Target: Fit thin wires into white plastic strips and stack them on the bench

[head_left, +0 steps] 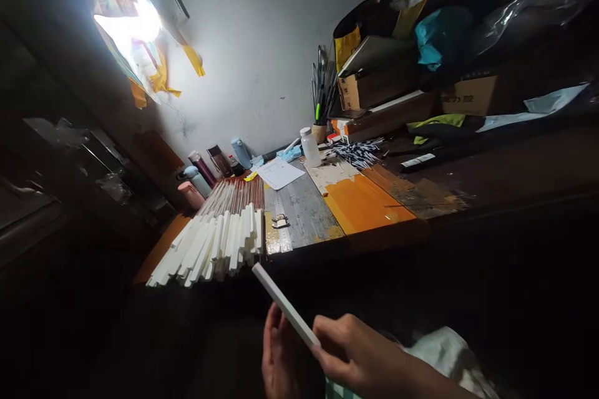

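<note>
My right hand (349, 349) pinches the lower end of a white square-sided stick (285, 305), which tilts up to the left in front of the table edge. My left hand (283, 352) is upright just behind the stick, its fingers fairly straight and close to the stick's underside. Whether they touch it I cannot tell, and part of that hand lies in shadow. Beyond both hands, a pile of similar white sticks (219, 243) lies at the table's front left edge. Thin brownish rods (234, 194) extend behind the pile.
A small metal piece (281, 221) and a ruler-like strip (284, 238) lie right of the pile. Farther back are a paper sheet (279, 173), a white bottle (311, 148), several drink bottles (219, 161) and black-and-white thin pieces (358, 153). Boxes (379, 84) stand right; a bright lamp (145, 17) hangs left.
</note>
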### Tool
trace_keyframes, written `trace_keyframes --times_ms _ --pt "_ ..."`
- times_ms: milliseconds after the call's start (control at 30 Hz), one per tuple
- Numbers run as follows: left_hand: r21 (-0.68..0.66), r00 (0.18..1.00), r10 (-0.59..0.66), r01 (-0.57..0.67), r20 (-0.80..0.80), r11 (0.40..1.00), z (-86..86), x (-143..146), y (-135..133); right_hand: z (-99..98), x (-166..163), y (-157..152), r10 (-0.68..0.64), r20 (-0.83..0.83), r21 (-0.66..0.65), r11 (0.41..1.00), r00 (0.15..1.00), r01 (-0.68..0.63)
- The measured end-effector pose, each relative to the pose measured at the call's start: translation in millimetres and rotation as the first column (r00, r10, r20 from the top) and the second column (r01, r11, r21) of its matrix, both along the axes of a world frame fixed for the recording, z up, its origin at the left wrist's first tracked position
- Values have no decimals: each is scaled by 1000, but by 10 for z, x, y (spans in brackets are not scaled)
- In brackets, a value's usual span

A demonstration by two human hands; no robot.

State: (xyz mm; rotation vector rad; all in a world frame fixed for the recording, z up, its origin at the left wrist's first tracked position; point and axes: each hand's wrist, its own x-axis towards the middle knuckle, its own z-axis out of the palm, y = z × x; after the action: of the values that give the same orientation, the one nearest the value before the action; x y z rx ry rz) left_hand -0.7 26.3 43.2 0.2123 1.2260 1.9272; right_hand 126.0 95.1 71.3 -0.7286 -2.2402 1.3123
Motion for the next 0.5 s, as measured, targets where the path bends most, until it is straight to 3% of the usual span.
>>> trace_keyframes --times_ms 67,167,367,500 --pt "87 997 -83 83 -5 993 -10 85 104 -185 257 -115 -37 55 11 999 998 37" --pt "87 986 -163 161 20 983 1 264 243 -385 596 -184 -183 46 -106 977 982 187" --pt "67 974 -221 218 51 974 17 762 487 -495 1113 -257 -538 -108 -448 777 836 442" --pt "36 967 -255 254 26 967 -28 995 587 -533 1312 -306 -650 -123 -408 722 750 559"
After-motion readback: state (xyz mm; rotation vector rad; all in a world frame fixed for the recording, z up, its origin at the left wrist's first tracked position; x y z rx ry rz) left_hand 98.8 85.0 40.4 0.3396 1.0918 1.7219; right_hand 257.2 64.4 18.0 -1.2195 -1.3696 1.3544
